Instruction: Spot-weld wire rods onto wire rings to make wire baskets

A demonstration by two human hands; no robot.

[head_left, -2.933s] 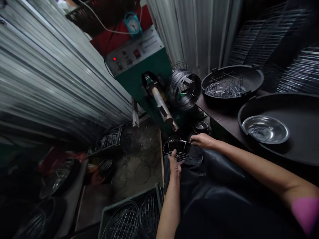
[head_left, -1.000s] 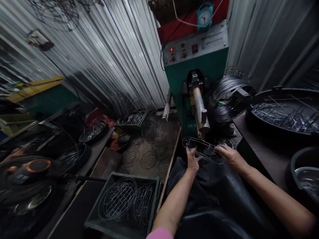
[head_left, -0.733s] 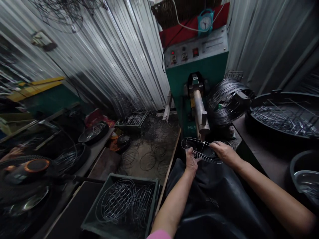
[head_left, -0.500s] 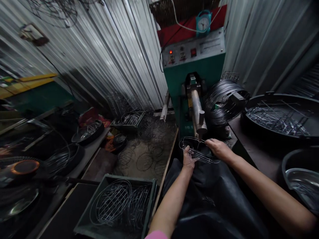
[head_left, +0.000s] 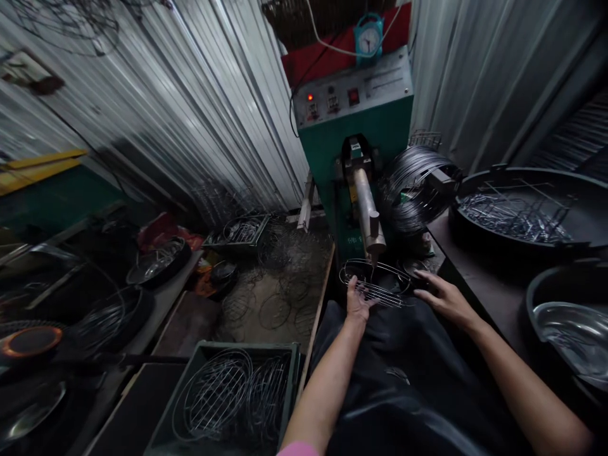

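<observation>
My left hand (head_left: 358,301) is closed on the near left side of a round wire rack (head_left: 387,296), a metal ring crossed by several parallel rods. The rack sits beneath the pointed electrode of a green spot-welding machine (head_left: 356,120); I cannot tell whether the tip touches it. Just right of the ring is my right hand (head_left: 444,296), its fingers apart and nothing visible in them. A few short bent wire pieces (head_left: 398,375) lie on the black apron (head_left: 418,405) over my lap.
A green crate (head_left: 199,354) of round wire racks stands at lower left. On the right are a wide black pan (head_left: 532,247) of bent wire pieces and another pan holding a metal bowl (head_left: 570,329). A wire coil (head_left: 413,190) hangs beside the machine. Wire rings (head_left: 274,311) lie on the floor.
My right hand has let go of the rack's right side and moved a little away to the right, its fingers opening. My left hand keeps hold of the rack. The view has shifted slightly.
</observation>
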